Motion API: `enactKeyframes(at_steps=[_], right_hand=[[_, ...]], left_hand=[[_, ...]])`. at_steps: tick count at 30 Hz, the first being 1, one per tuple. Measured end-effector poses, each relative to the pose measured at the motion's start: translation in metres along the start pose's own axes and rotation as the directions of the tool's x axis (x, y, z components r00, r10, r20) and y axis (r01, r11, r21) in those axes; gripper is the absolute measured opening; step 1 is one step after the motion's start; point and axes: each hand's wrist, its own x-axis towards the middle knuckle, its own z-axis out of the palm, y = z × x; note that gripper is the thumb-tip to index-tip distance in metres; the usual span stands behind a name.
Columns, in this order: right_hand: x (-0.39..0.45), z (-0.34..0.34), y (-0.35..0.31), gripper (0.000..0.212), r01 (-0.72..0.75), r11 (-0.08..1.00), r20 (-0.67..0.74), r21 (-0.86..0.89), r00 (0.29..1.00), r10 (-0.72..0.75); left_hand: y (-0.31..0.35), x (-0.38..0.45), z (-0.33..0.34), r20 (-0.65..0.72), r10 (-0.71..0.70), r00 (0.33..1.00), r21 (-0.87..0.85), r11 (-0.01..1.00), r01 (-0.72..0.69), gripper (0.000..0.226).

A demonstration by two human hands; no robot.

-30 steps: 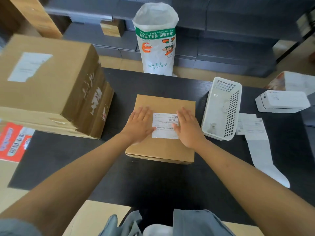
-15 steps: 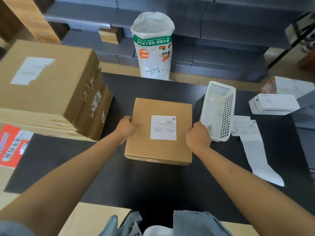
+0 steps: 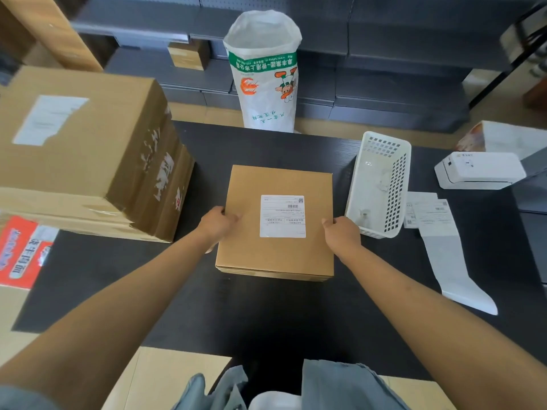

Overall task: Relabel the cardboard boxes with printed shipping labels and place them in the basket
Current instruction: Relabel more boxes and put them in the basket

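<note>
head view shows, nearest, two bare forearms that reach forward over a black table (image 3: 266, 315). the left hand (image 3: 216, 224) grips the left edge of a flat box (image 3: 276, 253), with the thumb on top and the fingers curled around the side. the right hand (image 3: 340, 233) grips the right edge in the same way. the box lies in the middle of the table, and its near edge seems a little raised, but i cannot tell for sure. a white label (image 3: 282, 216) is stuck flat on the top of the box, between the two hands. just to the right of the box stands a white basket (image 3: 379, 184) with holes in its walls, close to the right hand. right of the basket a strip of paper labels (image 3: 438, 238) lies on the table, and behind it a white printer (image 3: 479, 170). on the left a big box (image 3: 85, 149) stands, with an old label on its top. beyond the far edge of the table a white sack (image 3: 263, 72) stands on the floor.
</note>
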Motion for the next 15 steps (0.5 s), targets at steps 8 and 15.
enactKeyframes(at_steps=[8, 15], right_hand=[[-0.009, -0.029, -0.028, 0.042, 0.070, 0.998, -0.059, -0.001, 0.996, -0.070], [-0.015, -0.099, -0.085, 0.038, 0.166, 0.984, -0.221, 0.069, 0.964, -0.147]], left_hand=[[0.033, -0.015, -0.023, -0.039, 0.083, 0.996, 0.075, 0.994, -0.080, 0.056], [0.116, -0.040, -0.065, -0.120, 0.280, 0.953, 0.286, 0.929, -0.237, 0.055]])
